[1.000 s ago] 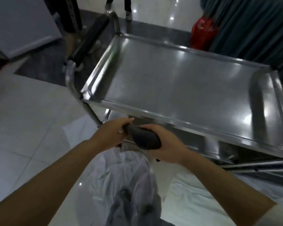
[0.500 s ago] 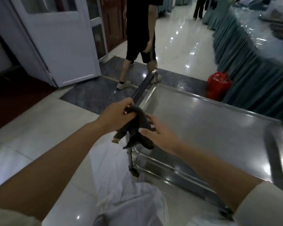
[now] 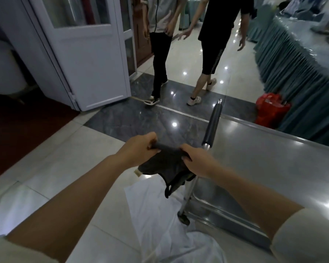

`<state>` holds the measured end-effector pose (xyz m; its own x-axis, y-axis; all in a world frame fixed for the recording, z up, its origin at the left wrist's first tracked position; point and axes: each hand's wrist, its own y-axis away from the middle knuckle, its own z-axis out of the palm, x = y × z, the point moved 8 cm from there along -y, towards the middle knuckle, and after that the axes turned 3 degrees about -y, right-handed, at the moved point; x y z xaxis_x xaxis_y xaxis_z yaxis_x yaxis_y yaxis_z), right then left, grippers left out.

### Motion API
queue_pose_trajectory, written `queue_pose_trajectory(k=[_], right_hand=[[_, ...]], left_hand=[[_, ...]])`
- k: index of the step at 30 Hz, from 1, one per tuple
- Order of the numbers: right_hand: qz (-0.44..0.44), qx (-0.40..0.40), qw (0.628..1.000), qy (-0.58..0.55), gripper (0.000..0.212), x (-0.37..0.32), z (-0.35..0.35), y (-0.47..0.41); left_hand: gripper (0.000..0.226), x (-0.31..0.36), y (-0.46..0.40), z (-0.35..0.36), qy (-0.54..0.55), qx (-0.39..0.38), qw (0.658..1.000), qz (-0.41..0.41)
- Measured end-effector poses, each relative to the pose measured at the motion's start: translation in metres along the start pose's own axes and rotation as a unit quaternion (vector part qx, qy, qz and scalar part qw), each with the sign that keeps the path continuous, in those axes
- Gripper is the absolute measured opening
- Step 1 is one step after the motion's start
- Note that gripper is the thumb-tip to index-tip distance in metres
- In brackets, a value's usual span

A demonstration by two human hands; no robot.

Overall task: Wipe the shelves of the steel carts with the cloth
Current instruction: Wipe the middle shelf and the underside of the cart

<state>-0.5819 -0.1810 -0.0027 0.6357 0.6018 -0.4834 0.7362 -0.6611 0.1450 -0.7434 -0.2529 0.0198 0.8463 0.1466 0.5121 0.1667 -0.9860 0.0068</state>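
Observation:
A dark grey cloth (image 3: 163,166) hangs stretched between both hands, in the air left of the cart's corner. My left hand (image 3: 139,149) pinches its upper left edge and my right hand (image 3: 198,161) grips its upper right edge. The steel cart's top shelf (image 3: 270,160) fills the right side, shiny and bare. Its black padded handle (image 3: 213,124) runs along the near left end, just right of my right hand. A lower shelf (image 3: 217,202) shows beneath the cloth.
Two people (image 3: 213,44) walk on the tiled floor beyond the cart. A white door (image 3: 87,54) stands open at left. A red bag (image 3: 270,111) sits by a table with a teal skirt (image 3: 300,76) at right. White fabric (image 3: 169,224) lies on the floor below.
The view has tilted up from the cart shelf to the hallway. The bunched cloth has been pulled apart and spread between my hands. A second person has come into view.

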Motion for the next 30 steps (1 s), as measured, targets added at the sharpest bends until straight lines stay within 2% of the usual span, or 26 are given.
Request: queue_pose_trajectory(k=[4, 9, 10, 13, 17, 19, 21, 24, 27, 30], right_hand=[[0.052, 0.033, 0.995, -0.084, 0.029, 0.003, -0.004, -0.049], [0.120, 0.094, 0.971, -0.182, 0.021, 0.028, -0.007, -0.119], [0.130, 0.111, 0.965, -0.196, 0.020, 0.035, -0.008, -0.138], [0.148, 0.149, 0.944, -0.254, 0.024, 0.054, -0.010, -0.185], [0.178, 0.154, 0.899, -0.370, 0.030, 0.078, -0.014, -0.259], [0.171, 0.147, 0.886, -0.405, 0.040, 0.084, -0.021, -0.287], [0.148, 0.146, 0.898, -0.388, 0.049, 0.087, -0.034, -0.313], [0.125, 0.136, 0.916, -0.357, 0.057, 0.093, -0.055, -0.350], [0.107, 0.118, 0.936, -0.313, 0.062, 0.105, -0.073, -0.387], [0.091, 0.109, 0.958, -0.248, 0.077, 0.122, -0.085, -0.422]], left_hand=[[0.018, -0.027, -0.027, 0.000, 0.039, -0.017, 0.999, -0.009], [0.020, -0.053, -0.086, 0.017, 0.075, -0.045, 0.996, -0.020], [0.024, -0.059, -0.105, 0.023, 0.084, -0.058, 0.995, -0.022], [0.066, -0.068, -0.154, 0.034, 0.086, -0.084, 0.993, -0.017], [0.048, -0.087, -0.240, 0.039, 0.144, -0.109, 0.983, -0.020], [0.049, -0.096, -0.277, 0.036, 0.171, -0.122, 0.977, -0.033], [0.051, -0.105, -0.315, 0.024, 0.148, -0.110, 0.982, -0.027], [0.034, -0.118, -0.375, 0.003, 0.103, -0.084, 0.991, -0.019], [0.019, -0.129, -0.431, -0.010, 0.120, -0.094, 0.988, -0.020], [0.009, -0.136, -0.490, -0.016, 0.153, -0.108, 0.982, -0.029]])
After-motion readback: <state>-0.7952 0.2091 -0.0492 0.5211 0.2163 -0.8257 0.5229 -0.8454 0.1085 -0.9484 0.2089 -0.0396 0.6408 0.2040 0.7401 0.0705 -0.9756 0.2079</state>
